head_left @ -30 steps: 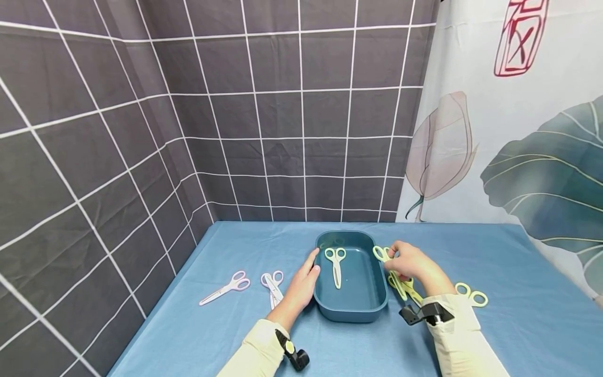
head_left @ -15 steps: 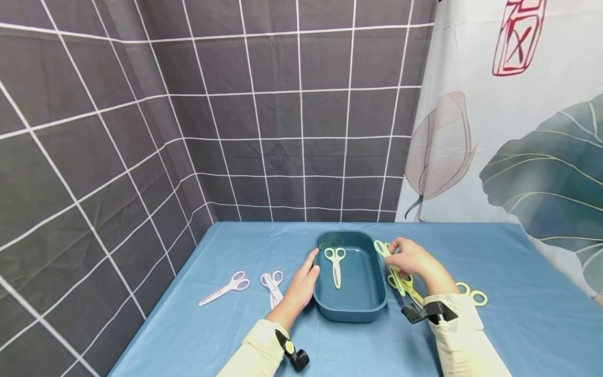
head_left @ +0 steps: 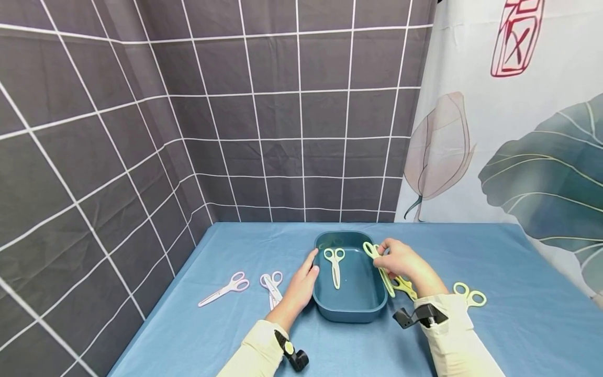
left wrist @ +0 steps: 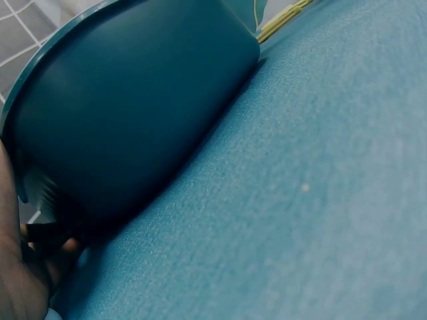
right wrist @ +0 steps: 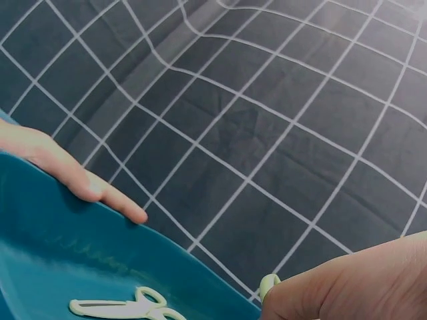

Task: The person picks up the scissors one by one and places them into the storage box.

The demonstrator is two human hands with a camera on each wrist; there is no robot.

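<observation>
In the head view my right hand point(head_left: 404, 263) pinches light-green scissors point(head_left: 387, 281) by the handles, over the right rim of the blue bin point(head_left: 350, 316). My left hand point(head_left: 299, 289) rests with fairly straight fingers against the bin's left side; in the right wrist view its fingers point(right wrist: 87, 183) lie along the rim. One pair of pale green scissors point(head_left: 336, 271) lies flat inside the bin, also visible in the right wrist view point(right wrist: 120, 309). The left wrist view has the bin's outer wall point(left wrist: 133, 107) with part of my left hand point(left wrist: 20, 280) beside it.
Yellow scissors point(head_left: 404, 286) lie right of the bin, partly behind my right hand. Farther right are more light-green scissors point(head_left: 471, 296). Left of my left hand lie two pairs with pale purple handles point(head_left: 226, 292), point(head_left: 271, 287). A grid-patterned curtain point(head_left: 282, 115) stands behind the table.
My right hand has moved left with the light-green scissors, from above the yellow scissors to the bin's right rim. My left hand has stayed at the bin.
</observation>
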